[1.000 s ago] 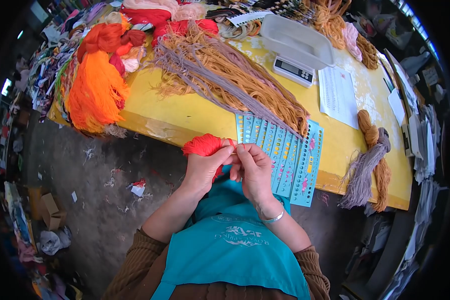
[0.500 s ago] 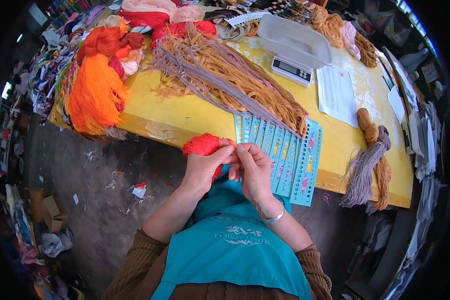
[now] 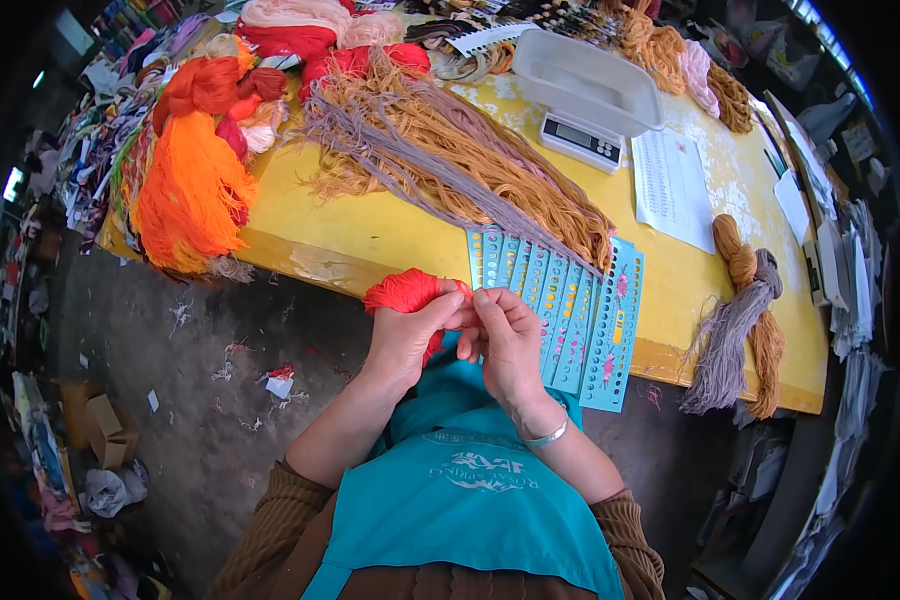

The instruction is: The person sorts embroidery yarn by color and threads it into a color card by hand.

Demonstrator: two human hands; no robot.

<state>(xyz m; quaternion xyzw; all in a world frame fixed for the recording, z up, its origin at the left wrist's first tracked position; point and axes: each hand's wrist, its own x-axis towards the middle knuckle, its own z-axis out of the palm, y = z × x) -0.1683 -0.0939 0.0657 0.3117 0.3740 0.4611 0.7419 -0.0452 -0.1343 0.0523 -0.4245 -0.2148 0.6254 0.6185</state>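
Note:
A bundle of red thread (image 3: 402, 290) is gripped in my left hand (image 3: 410, 335), its strands bulging out past the thumb. My right hand (image 3: 508, 335) is pinched close beside it, thumb and forefinger together near the left fingertips. Whatever sits between the right fingers is too small to make out. Both hands are in front of the table's near edge, above the teal apron (image 3: 470, 490). Just right of them, blue-green cards with rows of holes (image 3: 560, 320) jut over that edge, partly covered by long golden-brown and grey threads (image 3: 470, 160).
On the yellow table (image 3: 315, 225) lie orange thread (image 3: 192, 185) at left and tied grey and brown hanks (image 3: 735, 335) at right. A digital scale (image 3: 582, 142) with a plastic tray (image 3: 588, 80) stands at the back, beside a printed sheet (image 3: 673, 185). Scraps litter the floor.

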